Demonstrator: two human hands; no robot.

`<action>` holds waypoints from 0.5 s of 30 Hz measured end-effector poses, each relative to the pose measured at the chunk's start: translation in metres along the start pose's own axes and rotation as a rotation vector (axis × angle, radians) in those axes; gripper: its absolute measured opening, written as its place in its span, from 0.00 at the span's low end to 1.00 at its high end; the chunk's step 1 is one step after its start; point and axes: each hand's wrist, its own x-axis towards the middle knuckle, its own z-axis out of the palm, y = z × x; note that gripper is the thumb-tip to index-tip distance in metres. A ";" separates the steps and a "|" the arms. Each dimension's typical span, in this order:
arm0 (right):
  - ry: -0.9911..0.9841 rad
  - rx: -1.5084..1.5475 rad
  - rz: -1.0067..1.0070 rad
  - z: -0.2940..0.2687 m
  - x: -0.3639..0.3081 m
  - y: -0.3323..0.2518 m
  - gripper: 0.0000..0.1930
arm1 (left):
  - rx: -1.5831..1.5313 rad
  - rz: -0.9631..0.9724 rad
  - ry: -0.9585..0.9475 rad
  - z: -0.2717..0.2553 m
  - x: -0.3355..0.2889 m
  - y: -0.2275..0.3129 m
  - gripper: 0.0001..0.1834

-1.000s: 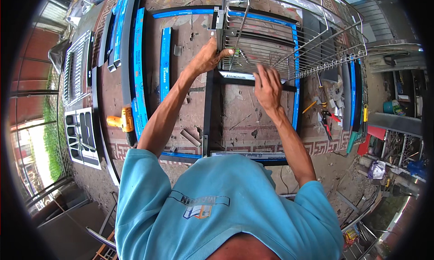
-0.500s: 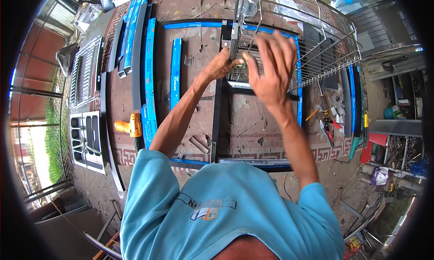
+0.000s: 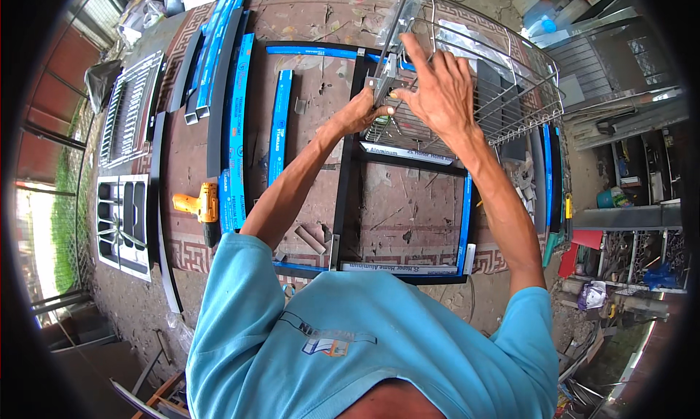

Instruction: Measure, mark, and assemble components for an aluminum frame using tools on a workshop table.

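Note:
A wire basket (image 3: 519, 91) of silvery metal stands tilted over the upper right part of a black frame (image 3: 348, 164) on the patterned mat. Along the basket's left side runs a metal slide rail (image 3: 385, 78). My left hand (image 3: 357, 113) is closed around the near end of this rail, its thumb pointing right. Just right of it, my right hand (image 3: 443, 91) lies over the basket's side, index finger stretched up along the rail and the other fingers extended. Its thumb tip is close to the rail; whether it touches I cannot tell.
Blue-wrapped aluminium bars (image 3: 237, 127) lie left of the frame, with a yellow cordless drill (image 3: 198, 202) beside them. Farther left are a white tray with compartments (image 3: 124, 222) and a wire rack (image 3: 130, 109). A shelf with tools (image 3: 627, 218) stands at the right.
The basket and rail have turned slightly, the rail's far end leaning right. My right hand, raised and blurred before, has come down beside the rail. My left hand keeps its grip.

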 end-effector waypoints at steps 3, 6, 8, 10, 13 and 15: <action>-0.022 -0.141 -0.021 0.006 0.004 0.005 0.46 | -0.028 0.059 -0.006 0.001 0.000 -0.002 0.33; -0.088 -0.049 -0.015 0.003 0.014 0.011 0.41 | -0.034 0.012 -0.007 0.001 0.002 0.000 0.34; -0.101 -0.011 -0.019 0.004 0.013 0.013 0.36 | -0.040 -0.014 -0.073 -0.003 0.003 -0.001 0.34; -0.103 0.012 -0.030 0.005 0.015 0.014 0.34 | -0.044 0.000 -0.120 -0.004 0.004 -0.004 0.33; -0.129 0.030 -0.026 0.004 0.014 0.017 0.32 | -0.077 0.065 -0.110 -0.006 0.006 0.002 0.33; -0.096 0.027 -0.096 0.007 0.013 0.020 0.31 | -0.055 0.022 -0.127 -0.006 0.001 0.006 0.33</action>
